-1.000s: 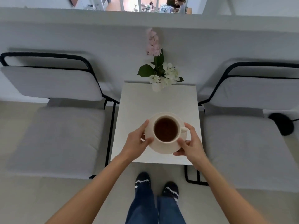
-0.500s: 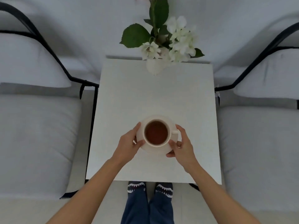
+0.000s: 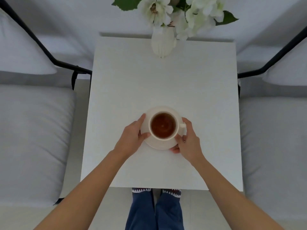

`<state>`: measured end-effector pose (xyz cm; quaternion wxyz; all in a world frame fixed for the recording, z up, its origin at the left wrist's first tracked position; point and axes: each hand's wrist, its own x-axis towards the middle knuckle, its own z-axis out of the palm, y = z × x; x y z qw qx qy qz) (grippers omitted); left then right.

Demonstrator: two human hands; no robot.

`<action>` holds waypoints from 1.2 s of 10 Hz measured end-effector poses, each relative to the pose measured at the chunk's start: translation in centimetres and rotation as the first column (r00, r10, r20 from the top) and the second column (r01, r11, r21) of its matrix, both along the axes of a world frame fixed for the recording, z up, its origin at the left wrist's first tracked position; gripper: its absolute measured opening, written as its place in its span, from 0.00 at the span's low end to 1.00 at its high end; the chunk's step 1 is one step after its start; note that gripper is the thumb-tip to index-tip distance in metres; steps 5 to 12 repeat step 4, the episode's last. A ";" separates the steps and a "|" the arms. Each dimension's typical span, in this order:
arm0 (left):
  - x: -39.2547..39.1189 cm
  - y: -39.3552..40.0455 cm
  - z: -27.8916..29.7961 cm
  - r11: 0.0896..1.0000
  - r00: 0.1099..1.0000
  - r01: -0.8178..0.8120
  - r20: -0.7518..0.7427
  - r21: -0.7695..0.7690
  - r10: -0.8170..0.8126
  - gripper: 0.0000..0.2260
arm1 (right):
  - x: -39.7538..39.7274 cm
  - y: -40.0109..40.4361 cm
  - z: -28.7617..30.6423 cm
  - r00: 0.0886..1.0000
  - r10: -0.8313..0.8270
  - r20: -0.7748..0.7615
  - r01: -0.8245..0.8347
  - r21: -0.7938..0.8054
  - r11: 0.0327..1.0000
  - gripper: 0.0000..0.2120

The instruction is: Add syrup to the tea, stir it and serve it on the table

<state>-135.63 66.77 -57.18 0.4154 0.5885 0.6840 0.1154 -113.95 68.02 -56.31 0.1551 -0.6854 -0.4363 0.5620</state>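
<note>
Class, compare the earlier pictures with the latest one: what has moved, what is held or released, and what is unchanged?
The cream cup of dark tea on its cream saucer has been carried forward and down over the square white table, ending near its middle; whether it touches down is unclear. The left hand and right hand still grip the saucer's sides. The white vase of flowers stays at the far edge.

Head view steeply downward, close above white table (image 3: 162,83); no second view
</note>
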 end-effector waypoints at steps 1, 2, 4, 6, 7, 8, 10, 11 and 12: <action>0.0 0.4 0.3 0.999 0.997 0.046 -0.056 -0.025 -0.047 0.33 | -0.2 0.3 0.2 0.999 0.027 0.028 -0.027 -0.004 1.000 0.27; 0.2 0.5 0.3 0.994 0.983 0.101 -0.148 -0.049 -0.107 0.33 | 0.1 0.5 0.3 0.996 0.072 0.061 -0.073 0.013 0.997 0.27; -0.3 0.7 0.9 0.993 0.961 0.115 -0.252 -0.005 -0.113 0.31 | 1.1 1.7 1.6 0.975 0.153 0.160 -0.142 -0.076 0.987 0.26; -0.3 0.7 0.9 0.993 0.961 0.115 -0.252 -0.005 -0.113 0.31 | 1.1 1.7 1.6 0.975 0.153 0.160 -0.142 -0.076 0.987 0.26; -0.3 0.7 0.9 0.993 0.961 0.115 -0.252 -0.005 -0.113 0.31 | 1.1 1.7 1.6 0.975 0.153 0.160 -0.142 -0.076 0.987 0.26; -0.3 0.7 0.9 0.993 0.961 0.115 -0.252 -0.005 -0.113 0.31 | 1.1 1.7 1.6 0.975 0.153 0.160 -0.142 -0.076 0.987 0.26; -0.3 0.7 0.9 0.993 0.961 0.115 -0.252 -0.005 -0.113 0.31 | 1.1 1.7 1.6 0.975 0.153 0.160 -0.142 -0.076 0.987 0.26; -0.3 0.7 0.9 0.993 0.961 0.115 -0.252 -0.005 -0.113 0.31 | 1.1 1.7 1.6 0.975 0.153 0.160 -0.142 -0.076 0.987 0.26; -0.3 0.7 0.9 0.993 0.961 0.115 -0.252 -0.005 -0.113 0.31 | 1.1 1.7 1.6 0.975 0.153 0.160 -0.142 -0.076 0.987 0.26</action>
